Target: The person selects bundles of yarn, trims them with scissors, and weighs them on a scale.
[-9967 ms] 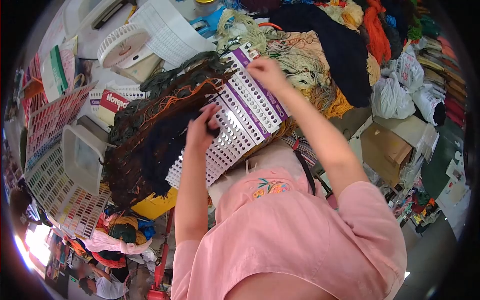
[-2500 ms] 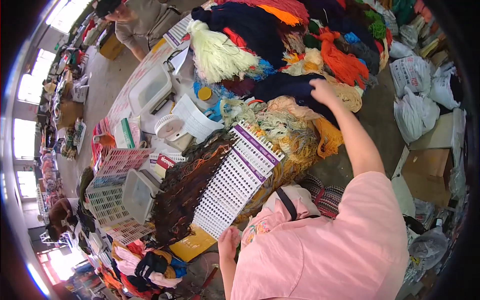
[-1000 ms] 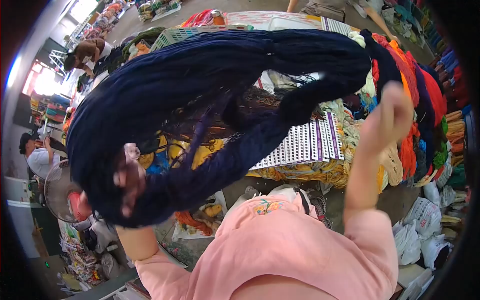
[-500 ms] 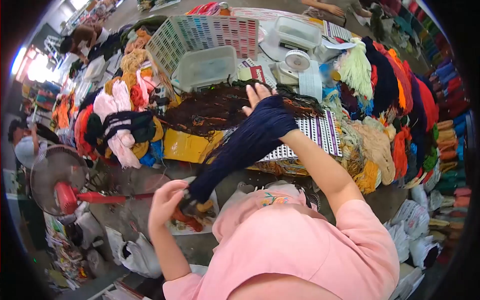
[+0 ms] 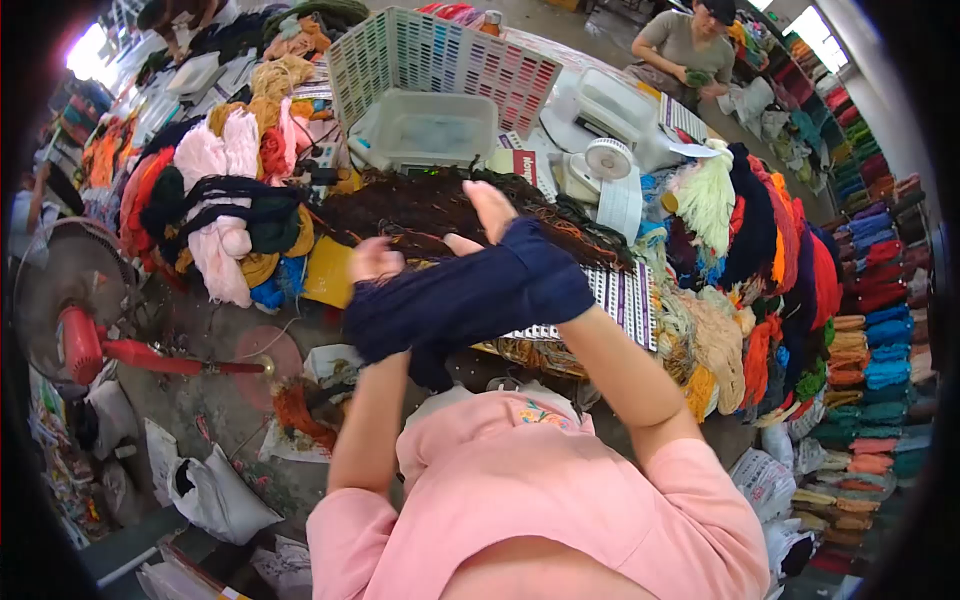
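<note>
A skein of navy yarn (image 5: 460, 300) is looped around both of my wrists and stretched between them. My left hand (image 5: 376, 262) pokes up through its left end, blurred, with the fingers hard to make out. My right hand (image 5: 488, 212) comes out of the other end with fingers stretched out and thumb apart. Just beyond the hands lies a heap of dark brown yarn (image 5: 400, 208) on the table. Part of the navy skein hangs below, near my left forearm.
A perforated plastic basket (image 5: 450, 62) and a clear tub (image 5: 436, 128) stand behind the brown yarn. Coloured yarn piles (image 5: 222, 235) flank both sides. A red fan (image 5: 80, 340) stands at left. A co-worker (image 5: 690, 50) sits at the upper right.
My left hand has moved up and right, and now sits through the skein's end. The skein lies more level and wider. The view has shifted, showing more of the co-worker.
</note>
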`<state>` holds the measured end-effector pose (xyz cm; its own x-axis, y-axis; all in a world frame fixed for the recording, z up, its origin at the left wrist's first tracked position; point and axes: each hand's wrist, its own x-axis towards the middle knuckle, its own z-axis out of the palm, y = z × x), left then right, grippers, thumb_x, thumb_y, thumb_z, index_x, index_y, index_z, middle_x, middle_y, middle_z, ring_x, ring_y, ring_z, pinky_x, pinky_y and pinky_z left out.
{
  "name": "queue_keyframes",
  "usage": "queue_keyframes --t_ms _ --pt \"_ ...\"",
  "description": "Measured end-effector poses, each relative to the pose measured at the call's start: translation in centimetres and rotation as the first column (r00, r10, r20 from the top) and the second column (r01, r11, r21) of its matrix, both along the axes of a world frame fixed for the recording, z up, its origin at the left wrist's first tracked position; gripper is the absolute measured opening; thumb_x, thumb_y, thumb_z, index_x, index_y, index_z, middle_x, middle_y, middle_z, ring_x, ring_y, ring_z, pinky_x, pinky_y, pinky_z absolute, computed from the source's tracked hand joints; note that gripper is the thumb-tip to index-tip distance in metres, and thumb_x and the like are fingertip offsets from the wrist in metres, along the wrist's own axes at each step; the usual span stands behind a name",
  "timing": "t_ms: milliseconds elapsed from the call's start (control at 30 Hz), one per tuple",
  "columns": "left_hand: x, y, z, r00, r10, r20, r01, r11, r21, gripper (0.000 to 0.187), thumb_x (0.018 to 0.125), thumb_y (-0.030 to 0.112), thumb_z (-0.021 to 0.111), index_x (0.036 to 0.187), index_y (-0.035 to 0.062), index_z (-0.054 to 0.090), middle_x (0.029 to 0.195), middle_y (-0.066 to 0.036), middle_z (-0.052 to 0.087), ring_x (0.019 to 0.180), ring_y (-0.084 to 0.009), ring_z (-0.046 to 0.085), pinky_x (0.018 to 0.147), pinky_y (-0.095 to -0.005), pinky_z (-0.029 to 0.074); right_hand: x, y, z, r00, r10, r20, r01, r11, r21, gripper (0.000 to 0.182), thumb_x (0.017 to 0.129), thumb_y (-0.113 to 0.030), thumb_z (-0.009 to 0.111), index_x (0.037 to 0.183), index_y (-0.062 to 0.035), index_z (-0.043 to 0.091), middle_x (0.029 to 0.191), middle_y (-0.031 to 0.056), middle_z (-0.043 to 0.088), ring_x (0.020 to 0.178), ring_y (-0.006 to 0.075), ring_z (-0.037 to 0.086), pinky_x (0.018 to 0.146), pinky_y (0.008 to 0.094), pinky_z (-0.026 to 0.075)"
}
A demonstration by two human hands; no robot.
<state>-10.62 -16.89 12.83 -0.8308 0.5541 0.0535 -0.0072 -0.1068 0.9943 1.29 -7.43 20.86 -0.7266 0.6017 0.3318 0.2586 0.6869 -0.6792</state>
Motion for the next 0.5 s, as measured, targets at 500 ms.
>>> queue_keyframes --t_ms 500 --pt "-11.3 -11.1 1.3 0.444 -0.736 0.512 0.608 0.667 0.431 0.044 0.077 0.017 0.046 0.116 0.0002 0.036 0.114 -0.016 0.041 0.105 -0.0227 0.040 0.086 -0.0316 0.034 9.5 0.0 4.6 0.859 -0.297 0.416 -0.043 0.770 0.637 0.048 0.076 -0.041 0.039 0.117 -0.0167 0.039 0.124 0.0152 0.032 0.115 0.0267 0.030 0.093 0.0507 0.009"
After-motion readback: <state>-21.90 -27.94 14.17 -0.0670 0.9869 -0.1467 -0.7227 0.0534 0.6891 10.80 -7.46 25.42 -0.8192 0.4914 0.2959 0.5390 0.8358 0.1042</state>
